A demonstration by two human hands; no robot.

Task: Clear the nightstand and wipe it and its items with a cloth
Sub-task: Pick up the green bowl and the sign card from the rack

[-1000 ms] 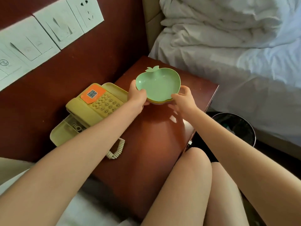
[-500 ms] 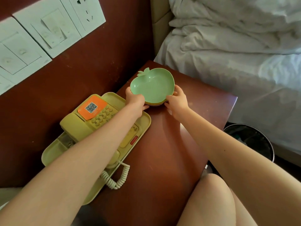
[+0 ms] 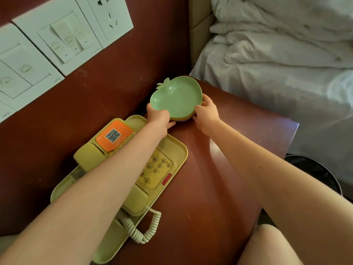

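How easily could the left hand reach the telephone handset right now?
Probably not at once: the left hand grips the green dish stack, so it is busy. The handset lies below that forearm, nothing on it.

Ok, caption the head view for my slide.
Left hand and right hand grip stacked apple dishes at the nightstand beside a phone.

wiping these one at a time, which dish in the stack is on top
The green apple-shaped dish: its whole inside shows; the other dishes are only thin yellowish and purplish edges beneath it.
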